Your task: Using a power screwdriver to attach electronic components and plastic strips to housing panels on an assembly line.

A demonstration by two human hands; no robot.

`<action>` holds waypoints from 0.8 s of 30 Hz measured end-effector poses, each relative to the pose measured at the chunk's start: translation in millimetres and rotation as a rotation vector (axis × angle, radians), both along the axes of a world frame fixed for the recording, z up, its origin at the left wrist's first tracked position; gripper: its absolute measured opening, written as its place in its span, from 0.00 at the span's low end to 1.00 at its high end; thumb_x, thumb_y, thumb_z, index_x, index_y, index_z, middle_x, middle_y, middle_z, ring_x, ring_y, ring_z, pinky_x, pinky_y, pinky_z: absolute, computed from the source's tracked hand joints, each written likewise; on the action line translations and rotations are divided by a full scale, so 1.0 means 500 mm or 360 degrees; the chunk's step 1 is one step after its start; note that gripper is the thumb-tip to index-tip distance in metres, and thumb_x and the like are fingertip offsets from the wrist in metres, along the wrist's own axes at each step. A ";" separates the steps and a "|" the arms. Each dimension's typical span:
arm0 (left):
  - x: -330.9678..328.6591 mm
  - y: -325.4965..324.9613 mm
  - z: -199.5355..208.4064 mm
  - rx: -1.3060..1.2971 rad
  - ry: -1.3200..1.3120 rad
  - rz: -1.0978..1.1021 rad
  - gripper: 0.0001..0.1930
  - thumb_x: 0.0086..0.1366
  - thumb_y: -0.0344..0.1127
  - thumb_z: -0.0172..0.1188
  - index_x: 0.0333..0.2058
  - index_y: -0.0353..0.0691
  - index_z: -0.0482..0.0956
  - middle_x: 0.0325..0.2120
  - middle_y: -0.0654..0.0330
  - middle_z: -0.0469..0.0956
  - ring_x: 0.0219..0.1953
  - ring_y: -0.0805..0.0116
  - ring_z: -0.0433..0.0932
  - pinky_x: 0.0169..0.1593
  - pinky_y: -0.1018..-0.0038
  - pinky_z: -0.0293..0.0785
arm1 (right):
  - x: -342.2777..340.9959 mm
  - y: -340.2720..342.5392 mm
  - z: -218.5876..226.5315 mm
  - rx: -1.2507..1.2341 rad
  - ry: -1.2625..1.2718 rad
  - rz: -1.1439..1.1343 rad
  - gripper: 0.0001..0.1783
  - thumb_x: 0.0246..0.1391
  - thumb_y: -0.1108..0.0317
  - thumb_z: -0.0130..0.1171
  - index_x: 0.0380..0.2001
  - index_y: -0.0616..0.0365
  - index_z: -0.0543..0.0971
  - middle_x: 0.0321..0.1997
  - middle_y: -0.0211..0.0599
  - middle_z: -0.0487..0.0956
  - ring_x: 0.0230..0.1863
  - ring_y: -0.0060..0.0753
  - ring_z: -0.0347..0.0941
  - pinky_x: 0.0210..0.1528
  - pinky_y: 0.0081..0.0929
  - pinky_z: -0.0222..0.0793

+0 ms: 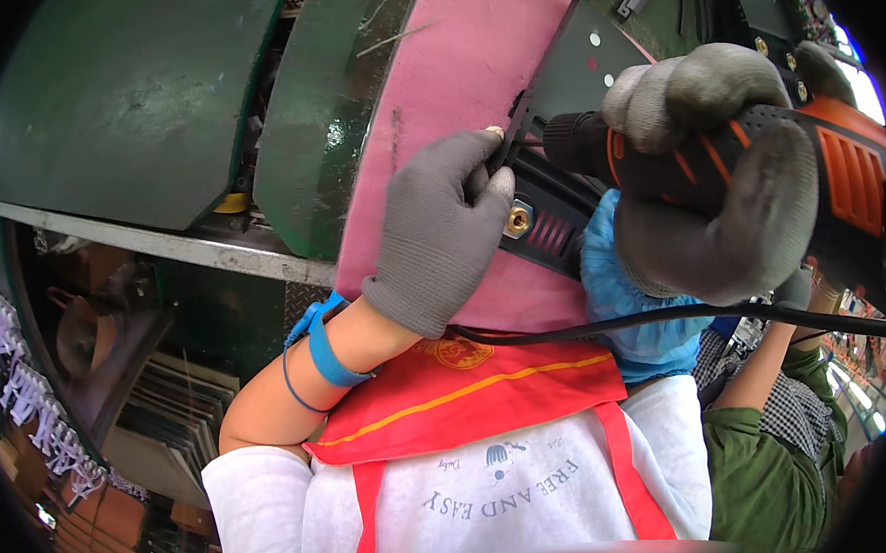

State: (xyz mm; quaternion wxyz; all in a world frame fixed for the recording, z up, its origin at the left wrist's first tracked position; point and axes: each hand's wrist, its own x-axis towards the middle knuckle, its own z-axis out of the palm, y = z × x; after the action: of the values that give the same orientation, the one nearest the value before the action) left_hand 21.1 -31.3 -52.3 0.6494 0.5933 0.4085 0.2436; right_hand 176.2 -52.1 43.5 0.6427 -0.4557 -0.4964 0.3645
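Observation:
My right hand (724, 187), in a grey work glove, is wrapped round a black and orange power drill (854, 180). Its chuck (571, 140) points left, and a thin bit reaches toward the upright edge of a black metal panel (568, 80). On that edge my left hand (435, 222), also gloved, pinches with thumb and forefinger. Whether the fingers also hold a screw, and whether the bit touches anything, cannot be made out. A brass threaded fitting (518, 220) sits in the panel beside my left thumb, next to a row of slots.
Pink sheeting (452, 66) lies under the panel on the bench. Dark green boards (133, 102) are at the left. A black cable (666, 317) crosses before my body. More black panels (759, 0) lie far right. A co-worker's green sleeve (773, 459) is at right.

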 end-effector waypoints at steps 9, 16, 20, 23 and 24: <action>-0.025 0.043 0.041 0.0197 0.0191 -0.0369 0.16 0.63 0.35 0.60 0.46 0.31 0.76 0.22 0.59 0.71 0.26 0.70 0.71 0.33 0.73 0.69 | 0.013 -0.029 0.004 0.0246 0.0085 0.0033 0.23 0.60 0.52 0.49 0.39 0.67 0.70 0.30 0.38 0.69 0.25 0.28 0.63 0.32 0.32 0.59; 0.043 0.340 0.203 0.1428 0.0379 -0.0572 0.14 0.65 0.41 0.59 0.38 0.35 0.76 0.22 0.55 0.74 0.25 0.62 0.73 0.32 0.70 0.71 | 0.112 -0.121 0.084 0.0321 0.0043 -0.0543 0.20 0.59 0.54 0.53 0.35 0.65 0.67 0.33 0.35 0.67 0.25 0.25 0.62 0.29 0.27 0.58; 0.230 0.517 0.265 0.1815 0.0395 -0.0582 0.14 0.63 0.38 0.58 0.43 0.35 0.79 0.34 0.52 0.82 0.36 0.60 0.80 0.42 0.68 0.74 | 0.160 -0.170 0.059 0.0513 0.0067 -0.0592 0.25 0.61 0.61 0.54 0.55 0.61 0.59 0.36 0.43 0.71 0.27 0.31 0.69 0.30 0.33 0.67; 0.372 0.562 0.241 0.1723 0.0832 -0.0741 0.18 0.58 0.36 0.65 0.47 0.39 0.80 0.39 0.48 0.82 0.42 0.54 0.81 0.48 0.66 0.75 | 0.199 -0.188 0.044 0.0626 0.0109 -0.0477 0.39 0.61 0.64 0.58 0.68 0.55 0.49 0.38 0.50 0.75 0.28 0.40 0.76 0.31 0.41 0.75; 0.414 0.569 0.231 0.1759 0.1128 -0.0800 0.19 0.56 0.39 0.67 0.47 0.41 0.80 0.40 0.48 0.81 0.44 0.53 0.80 0.50 0.65 0.75 | 0.207 -0.192 0.042 0.0667 0.0264 -0.0487 0.41 0.59 0.68 0.59 0.68 0.56 0.49 0.37 0.50 0.76 0.27 0.41 0.76 0.31 0.41 0.75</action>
State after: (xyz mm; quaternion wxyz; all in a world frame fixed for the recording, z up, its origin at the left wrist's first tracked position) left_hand 228.3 253.3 63.2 0.1173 0.9565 0.2623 0.0500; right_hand 279.8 -148.3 64.4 0.8091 -0.3509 -0.4321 0.1885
